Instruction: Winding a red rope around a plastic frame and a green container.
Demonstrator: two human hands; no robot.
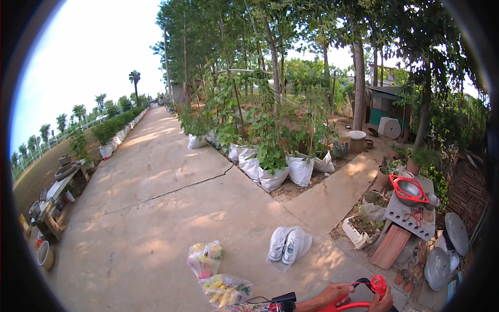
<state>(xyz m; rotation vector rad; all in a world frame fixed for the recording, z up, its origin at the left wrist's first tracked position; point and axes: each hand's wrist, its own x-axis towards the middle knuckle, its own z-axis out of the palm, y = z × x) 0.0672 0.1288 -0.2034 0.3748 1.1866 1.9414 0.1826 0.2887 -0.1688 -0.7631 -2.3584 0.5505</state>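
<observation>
Low at the right, my right hand [383,301] is closed on a small coil of red cord [378,284]. My left hand [335,294], beside it, is pinched closed on a strand that runs from the coil. Under both hands curves a thick red band [354,306], partly hidden, whose kind I cannot tell. On the pavement ahead lies a clear plastic bag with a pair of white and blue shoes [289,246]. To its left lie two more clear bags, one with yellow and pink things [205,258] and one with yellow pieces [224,290].
A concrete block slab [410,216] at the right carries a red-framed metal basin [409,189]. Grey lids [437,268] and a reddish ribbed tile [391,244] stand near it. White sacks with plants [273,178] edge the path. A bucket [45,255] stands far left.
</observation>
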